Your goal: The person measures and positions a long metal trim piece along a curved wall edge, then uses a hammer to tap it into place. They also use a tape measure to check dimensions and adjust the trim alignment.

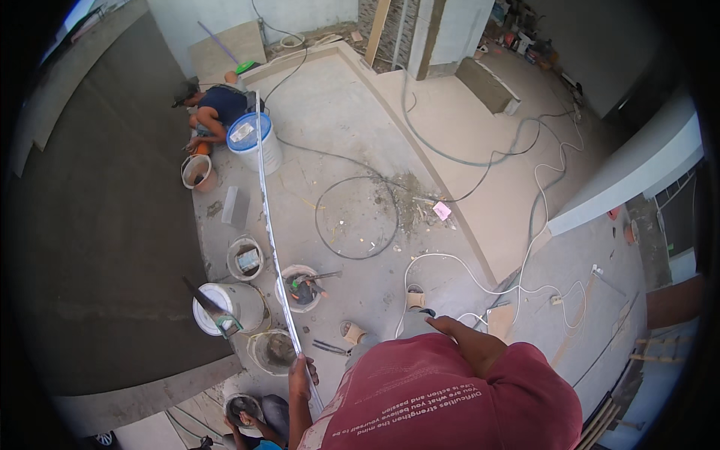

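Observation:
My left hand [300,373] is closed round the near end of a long, silvery metal straightedge [268,214]. The bar runs away from me, past the buckets, to a blue-lidded white bucket [262,156] at the far end. By my leg is my right hand [440,322], low at the end of the bent arm; its fingers are too hidden to read. Left of the bar, a blade with a green handle [225,321] lies on a white lidded bucket [251,304]. A tub of hand tools [300,304] stands beside the bar, and a mortar bucket [262,360] is close to my left hand.
A person in a dark top [217,105] crouches at the far left by an orange bucket [196,182]. Another person's hands [247,427] are at a bucket, lower left. A grey plastered wall [105,247] rises at left. Hoses and cables [487,161] cross the floor at right.

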Demonstrator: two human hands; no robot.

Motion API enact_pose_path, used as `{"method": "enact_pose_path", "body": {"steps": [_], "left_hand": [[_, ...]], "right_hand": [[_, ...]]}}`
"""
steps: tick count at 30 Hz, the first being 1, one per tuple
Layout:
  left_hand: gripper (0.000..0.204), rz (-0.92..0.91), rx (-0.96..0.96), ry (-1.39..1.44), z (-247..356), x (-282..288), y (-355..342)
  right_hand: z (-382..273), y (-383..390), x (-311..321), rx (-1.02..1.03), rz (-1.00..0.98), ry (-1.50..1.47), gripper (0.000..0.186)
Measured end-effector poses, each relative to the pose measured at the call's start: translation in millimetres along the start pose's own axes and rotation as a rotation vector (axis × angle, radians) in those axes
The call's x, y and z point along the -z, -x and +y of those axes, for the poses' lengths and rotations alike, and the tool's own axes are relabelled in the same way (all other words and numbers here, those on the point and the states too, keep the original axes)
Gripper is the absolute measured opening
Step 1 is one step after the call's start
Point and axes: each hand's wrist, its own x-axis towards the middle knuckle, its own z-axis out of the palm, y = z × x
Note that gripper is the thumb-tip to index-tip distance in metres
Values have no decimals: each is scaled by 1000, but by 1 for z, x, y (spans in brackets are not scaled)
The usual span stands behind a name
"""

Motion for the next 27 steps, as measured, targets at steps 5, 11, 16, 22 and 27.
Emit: {"method": "enact_pose_path", "body": {"steps": [5, 11, 16, 22, 27], "left_hand": [[48, -79, 7, -7, 33, -32, -31], [48, -84, 17, -71, 38, -96, -48], [49, -29, 17, -189, 32, -164, -50], [56, -31, 29, -240, 36, -233, -52], [55, -14, 9, -287, 33, -252, -30]], "right_hand": [[49, -34, 8, 240, 207, 415, 54], [120, -25, 37, 573, 109, 552, 50], [173, -15, 79, 291, 157, -22, 42], [252, -42, 114, -234, 184, -1171, 25], [293, -53, 146, -260, 210, -1146, 25]]}}
